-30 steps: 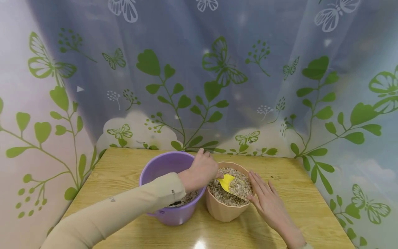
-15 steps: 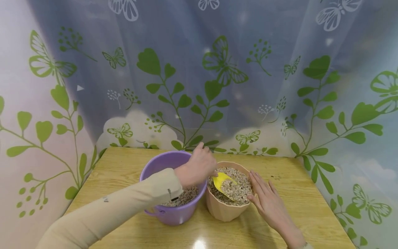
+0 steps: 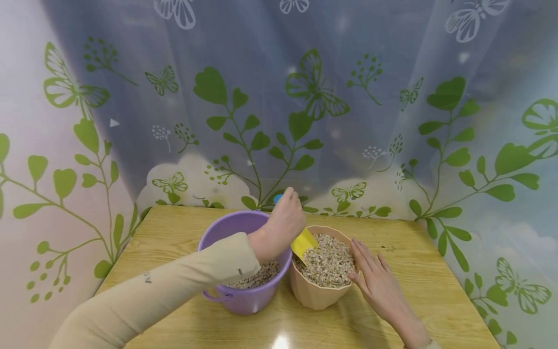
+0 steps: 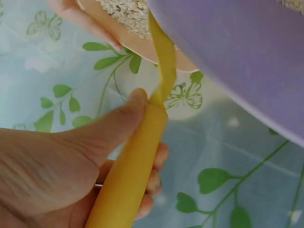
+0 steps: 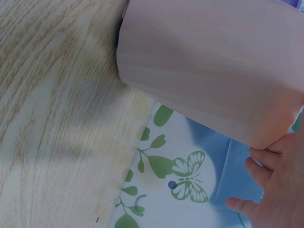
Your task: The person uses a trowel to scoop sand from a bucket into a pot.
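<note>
My left hand (image 3: 282, 227) grips the yellow handle of a small hand shovel (image 4: 130, 166), thumb laid along it near the blade. A blue end of the handle pokes out above the fist in the head view. Its yellow blade (image 3: 303, 244) tilts steeply down at the left side of a peach faceted pot (image 3: 317, 296), the tip at the gravel. Pale mixed gravel (image 3: 332, 261) fills the pot nearly to the rim. With straight fingers, my right hand (image 3: 378, 286) rests against the pot's right side at the rim.
A purple bucket (image 3: 249, 301) with gravel (image 3: 257, 280) low inside stands just left of the pot, partly covered by my left forearm. Both stand on a wooden table (image 3: 436, 291). A butterfly-and-leaf printed curtain (image 3: 261, 97) hangs behind and at the sides.
The shovel has tipped steeper and drawn back left, and the gravel on its blade has slid into the pot. My left fist has risen slightly. The right hand stays in place.
</note>
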Tool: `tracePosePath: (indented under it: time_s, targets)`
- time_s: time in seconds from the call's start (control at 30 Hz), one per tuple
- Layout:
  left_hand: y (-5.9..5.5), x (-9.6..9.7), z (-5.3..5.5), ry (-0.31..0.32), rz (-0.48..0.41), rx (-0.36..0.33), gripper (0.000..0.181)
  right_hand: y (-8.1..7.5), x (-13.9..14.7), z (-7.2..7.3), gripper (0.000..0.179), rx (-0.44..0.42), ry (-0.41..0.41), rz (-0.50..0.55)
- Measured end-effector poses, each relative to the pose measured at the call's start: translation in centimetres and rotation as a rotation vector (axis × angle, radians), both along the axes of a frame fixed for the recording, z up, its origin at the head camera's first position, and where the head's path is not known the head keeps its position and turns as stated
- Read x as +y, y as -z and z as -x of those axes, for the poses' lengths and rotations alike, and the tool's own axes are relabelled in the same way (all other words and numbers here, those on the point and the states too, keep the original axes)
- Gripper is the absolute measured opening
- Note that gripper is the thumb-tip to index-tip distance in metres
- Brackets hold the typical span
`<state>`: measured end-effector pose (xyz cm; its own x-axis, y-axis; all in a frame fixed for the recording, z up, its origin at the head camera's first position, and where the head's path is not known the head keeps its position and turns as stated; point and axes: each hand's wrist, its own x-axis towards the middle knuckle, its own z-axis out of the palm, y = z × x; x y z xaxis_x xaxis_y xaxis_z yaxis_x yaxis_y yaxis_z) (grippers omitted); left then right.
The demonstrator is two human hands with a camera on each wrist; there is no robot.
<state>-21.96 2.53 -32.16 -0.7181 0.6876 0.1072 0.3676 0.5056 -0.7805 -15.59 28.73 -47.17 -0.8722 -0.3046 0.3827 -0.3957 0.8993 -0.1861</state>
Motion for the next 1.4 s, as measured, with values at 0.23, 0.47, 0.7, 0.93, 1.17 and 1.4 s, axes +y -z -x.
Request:
tracePosePath:
  time_s: [0.23,0.47,0.7,0.93,1.17,1.4]
  targets:
    - [-0.7,0.0,-0.8,-0.031,0.094,0.119,0.036,0.0,-0.2,0.1,0.07,-0.019,-0.01,0.008]
    - [-1.0,-1.8,-0.2,-0.03,-0.174,0.14,0.046,-0.1,-0.1,0.0,0.069,-0.044,-0.002,0.024]
    - [0.1,-4.9,0.6,-0.01,-0.533,0.024,0.056,-0.2,-0.1,0.0,0.069,-0.038,0.003,0.006]
    - [1.6,-8.6,0.1,-0.035,-0.679,-0.013,0.055,-0.1,-0.1,0.0,0.07,-0.001,0.001,-0.022]
    - [2.8,-11.9,-0.7,-0.072,-0.733,-0.057,0.056,-0.3,-0.2,0.1,0.07,0.012,0.0,-0.054]
    - [3.8,-14.2,-1.0,-0.084,-0.74,-0.034,0.055,-1.3,-1.0,-0.7,0.071,0.106,-0.014,-0.174]
